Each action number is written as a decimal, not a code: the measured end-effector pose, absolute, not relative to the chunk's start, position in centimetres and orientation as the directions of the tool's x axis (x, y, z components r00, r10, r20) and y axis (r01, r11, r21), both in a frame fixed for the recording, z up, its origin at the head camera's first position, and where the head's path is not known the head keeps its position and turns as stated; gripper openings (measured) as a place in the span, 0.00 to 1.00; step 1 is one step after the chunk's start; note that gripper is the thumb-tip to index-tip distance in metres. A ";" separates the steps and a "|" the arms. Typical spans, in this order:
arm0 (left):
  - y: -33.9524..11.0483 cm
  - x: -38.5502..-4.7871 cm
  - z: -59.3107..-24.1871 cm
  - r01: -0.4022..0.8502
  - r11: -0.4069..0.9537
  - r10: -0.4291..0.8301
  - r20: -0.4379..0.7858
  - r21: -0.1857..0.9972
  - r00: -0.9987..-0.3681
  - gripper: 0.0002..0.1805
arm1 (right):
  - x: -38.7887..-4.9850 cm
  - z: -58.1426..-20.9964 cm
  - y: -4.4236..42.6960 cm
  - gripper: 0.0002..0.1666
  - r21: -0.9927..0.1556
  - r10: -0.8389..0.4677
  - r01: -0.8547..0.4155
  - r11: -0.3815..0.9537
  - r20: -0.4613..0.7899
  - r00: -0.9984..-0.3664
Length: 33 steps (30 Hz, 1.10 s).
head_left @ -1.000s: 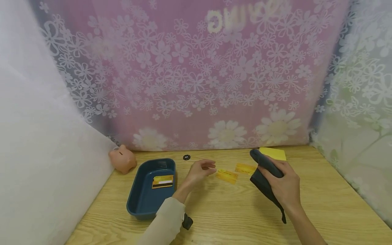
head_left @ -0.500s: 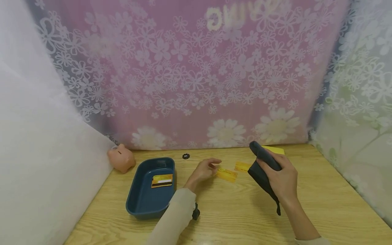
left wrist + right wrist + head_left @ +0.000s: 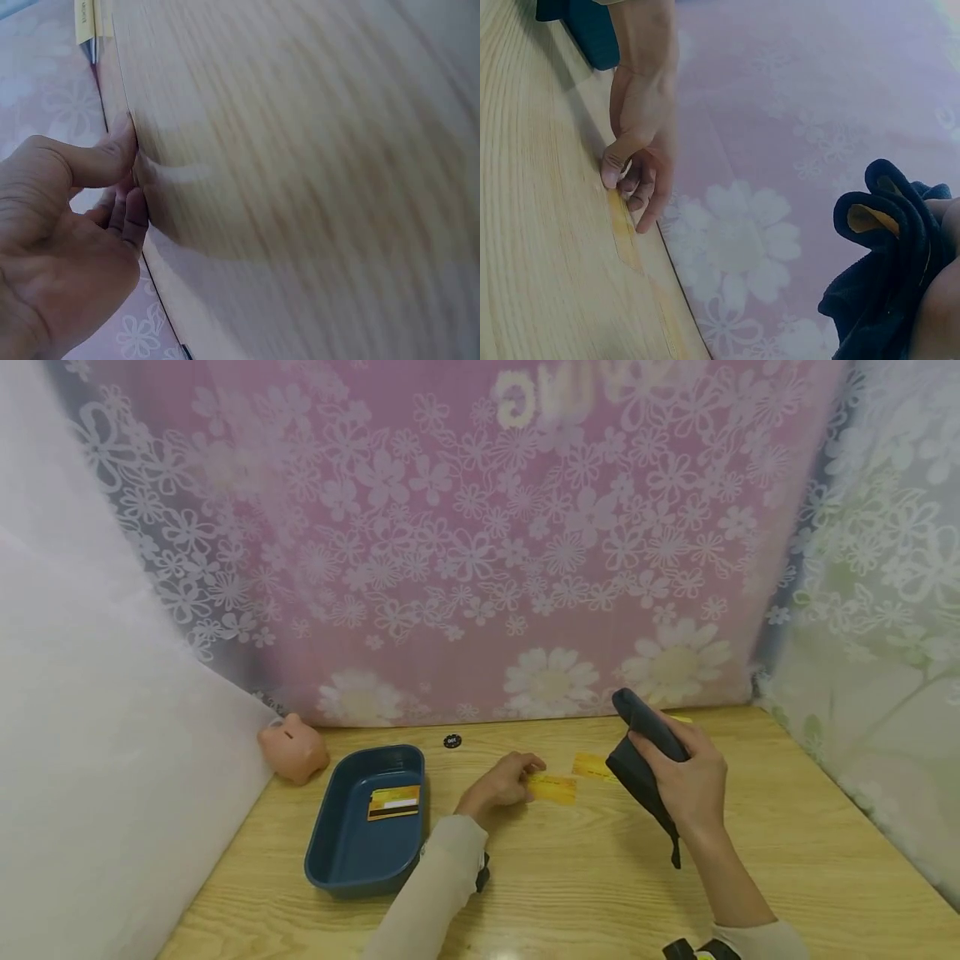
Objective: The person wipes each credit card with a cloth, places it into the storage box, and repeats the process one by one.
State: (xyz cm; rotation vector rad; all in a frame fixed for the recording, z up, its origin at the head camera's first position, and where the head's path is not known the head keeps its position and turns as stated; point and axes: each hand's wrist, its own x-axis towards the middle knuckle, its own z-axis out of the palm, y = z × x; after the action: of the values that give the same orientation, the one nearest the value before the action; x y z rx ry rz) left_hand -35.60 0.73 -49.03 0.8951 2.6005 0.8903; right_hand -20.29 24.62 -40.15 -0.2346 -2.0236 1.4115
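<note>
A yellow card (image 3: 555, 789) lies flat on the wooden table. My left hand (image 3: 501, 782) is at its left end, thumb and fingertips pinching the edge, as the right wrist view also shows. Part of that end is hidden by the fingers. To its right, a second yellow card (image 3: 591, 767) lies partly behind a folded dark blue cloth (image 3: 643, 783). My right hand (image 3: 696, 785) grips this cloth above the table, and a thin dark end hangs from it. Inside the cloth's folds (image 3: 885, 270), the right wrist view shows some yellow.
A blue tray (image 3: 352, 868) stands to the left with yellow striped cards (image 3: 393, 803) in it. Behind it at the left is a pink piggy bank (image 3: 294, 752). A black chip (image 3: 452, 741) lies near the back curtain. A yellow item (image 3: 682, 719) shows slightly behind my right hand.
My left hand has moved right, from beside the card onto its left end, and the card has turned slightly. My right hand has risen a little with the cloth, covering more of the yellow item.
</note>
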 end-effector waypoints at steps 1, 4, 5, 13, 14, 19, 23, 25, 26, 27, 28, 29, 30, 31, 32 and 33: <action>0.8 -35.5 -48.9 0.459 0.640 0.616 -0.055 0.615 -0.786 0.28 | -20.3 -40.1 24.7 0.29 -0.889 0.488 -0.214 0.405 0.408 -0.772; 1.1 -35.3 -48.7 0.434 0.672 0.584 -0.069 0.600 -0.809 0.26 | -20.4 -40.1 24.7 0.29 -0.886 0.491 -0.216 0.410 0.414 -0.767; 1.2 -35.2 -48.7 0.433 0.684 0.575 -0.068 0.588 -0.816 0.26 | -20.4 -40.2 24.8 0.29 -0.886 0.491 -0.215 0.411 0.414 -0.766; 0.2 -34.1 -49.0 0.490 0.683 0.555 0.052 0.541 -0.830 0.25 | -21.0 -40.9 24.5 0.29 -0.879 0.471 -0.229 0.418 0.426 -0.773; 0.0 -33.9 -49.0 0.489 0.678 0.551 0.061 0.548 -0.832 0.25 | -21.1 -41.0 24.4 0.29 -0.880 0.468 -0.228 0.417 0.422 -0.777; -0.3 -32.9 -49.0 0.455 0.623 0.533 0.081 0.637 -0.843 0.28 | -21.1 -40.9 24.1 0.28 -0.883 0.464 -0.223 0.413 0.415 -0.783; -0.7 -32.0 -48.3 0.374 0.533 0.503 0.070 0.759 -0.861 0.28 | -21.1 -40.8 24.0 0.28 -0.883 0.461 -0.223 0.413 0.414 -0.785; -0.9 -31.4 -47.9 0.321 0.466 0.488 0.063 0.825 -0.871 0.28 | -21.1 -40.7 24.0 0.28 -0.883 0.458 -0.222 0.413 0.412 -0.787; -1.0 -31.1 -47.7 0.291 0.424 0.474 0.064 0.858 -0.878 0.28 | -21.0 -40.7 24.0 0.29 -0.883 0.454 -0.224 0.413 0.412 -0.790; -1.1 -30.8 -47.5 0.262 0.374 0.462 0.066 0.890 -0.885 0.28 | -21.0 -40.7 23.9 0.29 -0.883 0.450 -0.223 0.413 0.411 -0.793; -1.2 -30.4 -47.3 0.238 0.316 0.451 0.075 0.919 -0.890 0.28 | -20.9 -40.7 23.9 0.29 -0.882 0.447 -0.225 0.413 0.412 -0.794; -1.3 -30.1 -47.0 0.216 0.256 0.441 0.085 0.942 -0.893 0.28 | -20.9 -40.7 23.9 0.29 -0.881 0.444 -0.228 0.415 0.414 -0.794; -1.4 -29.9 -46.8 0.206 0.203 0.427 0.102 0.957 -0.898 0.29 | -20.9 -40.7 23.8 0.29 -0.880 0.439 -0.229 0.416 0.415 -0.797; -1.4 -29.6 -46.5 0.201 0.155 0.413 0.121 0.967 -0.902 0.29 | -20.8 -40.6 23.6 0.30 -0.879 0.432 -0.234 0.415 0.417 -0.800; -1.4 -29.3 -46.3 0.199 0.110 0.403 0.139 0.974 -0.905 0.30 | -20.8 -40.6 23.4 0.29 -0.878 0.426 -0.237 0.416 0.419 -0.802; -1.4 -29.1 -46.0 0.203 0.075 0.396 0.158 0.976 -0.904 0.30 | -20.8 -40.7 23.2 0.29 -0.877 0.422 -0.239 0.416 0.419 -0.804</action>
State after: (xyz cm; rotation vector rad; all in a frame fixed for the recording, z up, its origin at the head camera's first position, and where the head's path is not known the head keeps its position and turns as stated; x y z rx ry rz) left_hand -29.09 -1.44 -45.97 0.6167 2.1890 1.9450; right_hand -20.76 23.25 -40.67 -0.1540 -2.0709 1.4210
